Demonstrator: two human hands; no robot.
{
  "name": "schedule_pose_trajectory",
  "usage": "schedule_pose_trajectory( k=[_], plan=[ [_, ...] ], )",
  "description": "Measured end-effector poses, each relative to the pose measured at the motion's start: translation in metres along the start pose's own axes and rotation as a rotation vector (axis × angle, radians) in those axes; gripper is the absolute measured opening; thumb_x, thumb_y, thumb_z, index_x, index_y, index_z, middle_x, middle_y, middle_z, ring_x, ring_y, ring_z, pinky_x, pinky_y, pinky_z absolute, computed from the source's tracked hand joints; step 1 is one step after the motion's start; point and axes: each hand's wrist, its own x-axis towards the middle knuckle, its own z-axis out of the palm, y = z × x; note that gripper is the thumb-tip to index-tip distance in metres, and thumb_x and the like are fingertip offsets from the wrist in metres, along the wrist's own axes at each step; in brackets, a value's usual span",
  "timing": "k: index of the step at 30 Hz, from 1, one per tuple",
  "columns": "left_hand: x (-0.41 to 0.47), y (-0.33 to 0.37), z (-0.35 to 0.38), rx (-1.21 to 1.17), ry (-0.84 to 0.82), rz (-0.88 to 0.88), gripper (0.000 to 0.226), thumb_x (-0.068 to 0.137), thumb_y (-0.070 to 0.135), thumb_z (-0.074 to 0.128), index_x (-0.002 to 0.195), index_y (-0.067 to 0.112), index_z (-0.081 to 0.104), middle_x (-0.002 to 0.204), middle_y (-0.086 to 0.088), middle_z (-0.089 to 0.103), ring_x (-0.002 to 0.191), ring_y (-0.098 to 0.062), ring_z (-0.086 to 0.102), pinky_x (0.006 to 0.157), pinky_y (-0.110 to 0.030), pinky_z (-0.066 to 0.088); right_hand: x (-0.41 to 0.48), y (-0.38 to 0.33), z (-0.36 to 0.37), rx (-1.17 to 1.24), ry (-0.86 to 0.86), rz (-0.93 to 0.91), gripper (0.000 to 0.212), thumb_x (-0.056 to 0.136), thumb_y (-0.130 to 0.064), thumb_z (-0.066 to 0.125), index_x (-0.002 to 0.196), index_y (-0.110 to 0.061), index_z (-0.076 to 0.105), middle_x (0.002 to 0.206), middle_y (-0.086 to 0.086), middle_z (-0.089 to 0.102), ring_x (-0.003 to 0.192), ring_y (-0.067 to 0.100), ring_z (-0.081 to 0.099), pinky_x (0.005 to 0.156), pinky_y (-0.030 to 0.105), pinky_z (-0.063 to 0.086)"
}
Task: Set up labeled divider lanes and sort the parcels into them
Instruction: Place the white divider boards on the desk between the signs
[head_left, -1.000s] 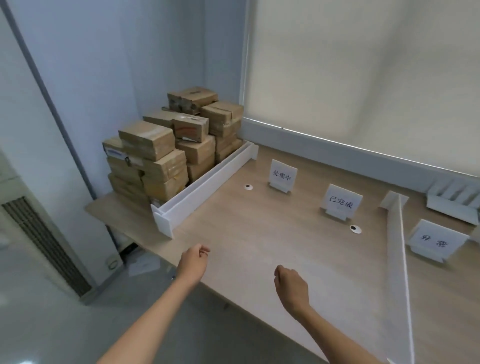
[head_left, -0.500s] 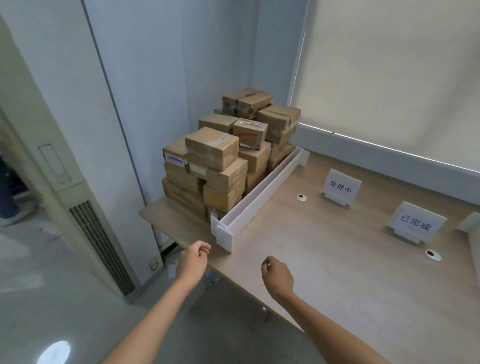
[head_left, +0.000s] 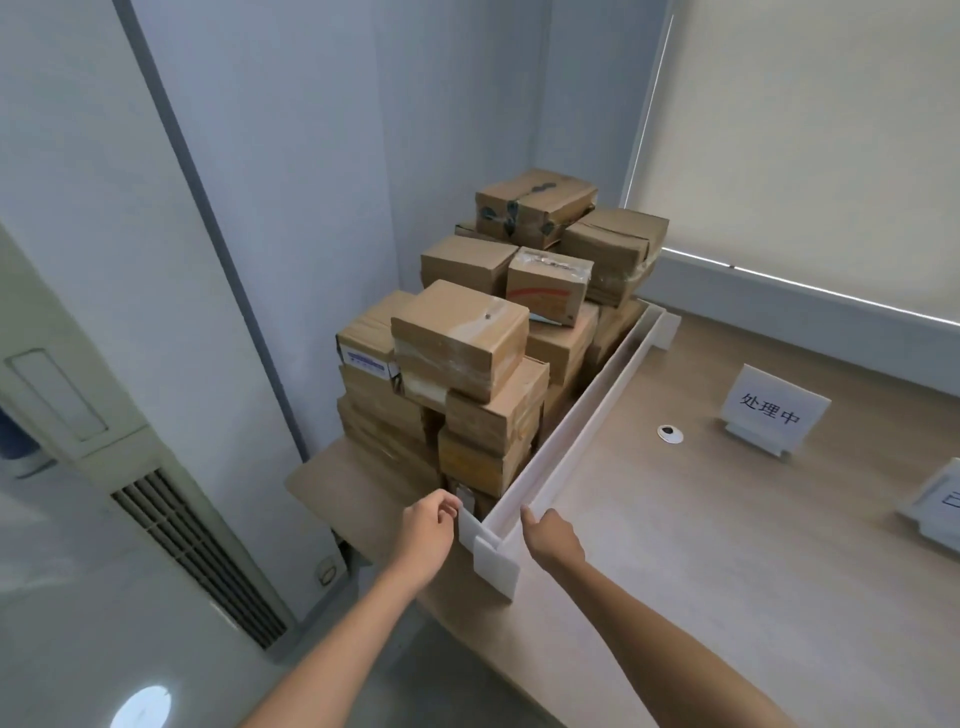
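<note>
A long white divider (head_left: 582, 415) runs from the table's near-left edge towards the window. Left of it stands a tall pile of several brown cardboard parcels (head_left: 462, 338), taped and stacked against the wall corner. My left hand (head_left: 428, 530) grips the left edge of the divider's near end plate with curled fingers. My right hand (head_left: 553, 532) holds the divider's right side just behind that plate, with the thumb laid up against the wall and the fingers hidden under the hand. A white label stand with Chinese characters (head_left: 769, 410) stands to the right.
The wooden table (head_left: 675, 545) stretches right of the divider; a small round cable hole (head_left: 669, 433) lies in it. A second label stand (head_left: 940, 504) is cut off at the right edge. A floor air-conditioning unit (head_left: 156, 493) stands left, off the table.
The view has swung left and closer to the parcel pile. Both hands have moved forward from free air at the table edge onto the divider's near end.
</note>
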Motion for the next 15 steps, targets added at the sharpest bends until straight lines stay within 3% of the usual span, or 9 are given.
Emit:
schedule_pose_trajectory(
  k=[4,8,12,15],
  plan=[
    [0.035,-0.003,0.006,-0.005,-0.052,0.007,0.024,0.096,0.01,0.043,0.102,0.02,0.063,0.105,0.003,0.064,0.099,-0.012,0.058,0.076,-0.016,0.043,0.032,-0.011,0.02,-0.051,-0.067,0.072,0.051,0.091,-0.061,0.035,0.112,-0.017,0.05,0.112,0.005,0.062,0.088,0.02,0.064,0.082,0.03,0.057],
    [0.054,-0.009,0.011,0.015,-0.117,0.018,0.023,0.096,0.011,0.044,0.102,0.021,0.064,0.104,0.004,0.064,0.094,-0.008,0.056,0.075,-0.014,0.042,0.037,-0.012,0.028,-0.055,-0.092,0.172,0.026,0.095,-0.043,0.044,0.094,-0.017,0.051,0.096,0.003,0.061,0.075,0.017,0.065,0.075,0.028,0.059],
    [0.069,-0.013,0.01,0.027,-0.177,0.054,0.026,0.095,0.008,0.043,0.097,0.023,0.063,0.101,0.003,0.065,0.095,-0.011,0.06,0.077,-0.019,0.046,0.031,-0.012,0.019,-0.058,0.086,0.198,0.022,0.098,-0.035,0.041,0.094,-0.016,0.051,0.092,0.002,0.057,0.077,0.014,0.059,0.07,0.023,0.051],
    [0.071,-0.008,0.008,0.065,-0.236,0.123,0.025,0.096,0.011,0.042,0.101,0.023,0.063,0.101,0.005,0.064,0.092,-0.009,0.059,0.075,-0.021,0.048,0.018,-0.011,0.004,-0.083,0.224,0.206,0.026,0.098,-0.033,0.039,0.101,-0.013,0.055,0.094,0.003,0.059,0.077,0.018,0.056,0.068,0.027,0.048]
  ],
)
